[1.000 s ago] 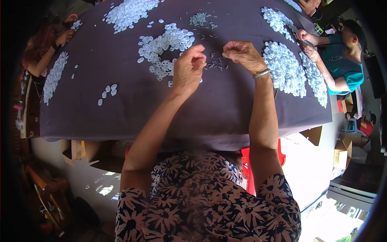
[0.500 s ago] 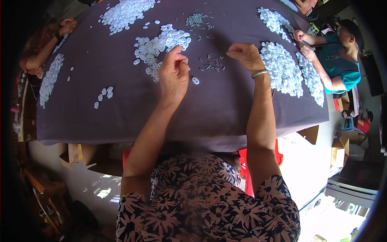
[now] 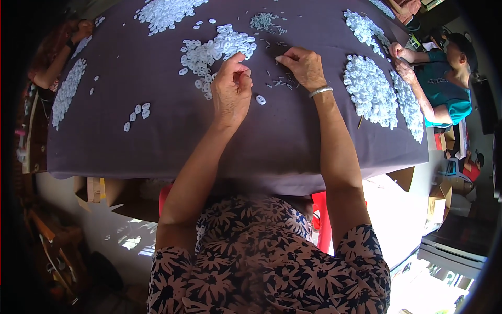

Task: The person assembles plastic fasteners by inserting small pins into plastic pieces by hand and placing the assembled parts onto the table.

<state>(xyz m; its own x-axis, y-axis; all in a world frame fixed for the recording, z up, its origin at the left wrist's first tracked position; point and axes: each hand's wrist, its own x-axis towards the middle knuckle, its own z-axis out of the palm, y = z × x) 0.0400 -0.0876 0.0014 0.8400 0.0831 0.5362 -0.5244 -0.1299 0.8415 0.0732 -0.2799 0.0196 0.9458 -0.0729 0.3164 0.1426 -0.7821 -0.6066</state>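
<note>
My left hand (image 3: 230, 93) rests on the dark purple cloth (image 3: 157, 141), thumb and forefinger pinched together beside a pile of small white rings (image 3: 217, 48). Whether anything sits in that pinch is hidden. One loose white ring (image 3: 260, 99) lies just right of this hand. My right hand (image 3: 302, 65), with a silver bangle on its wrist, pinches a tiny metal piece among the scattered metal pieces (image 3: 282, 82) on the cloth. The hands are a short way apart.
More white ring piles lie at the far left (image 3: 65, 94), top (image 3: 167, 10) and right (image 3: 368, 89). A heap of metal pieces (image 3: 264, 21) sits further back. A person in a teal shirt (image 3: 444, 89) works at the right edge, and another person's arm (image 3: 57, 57) at the left.
My hands, close together a second ago, have drawn apart. The left went to the ring pile and came back pinched. The right reached into the metal pieces.
</note>
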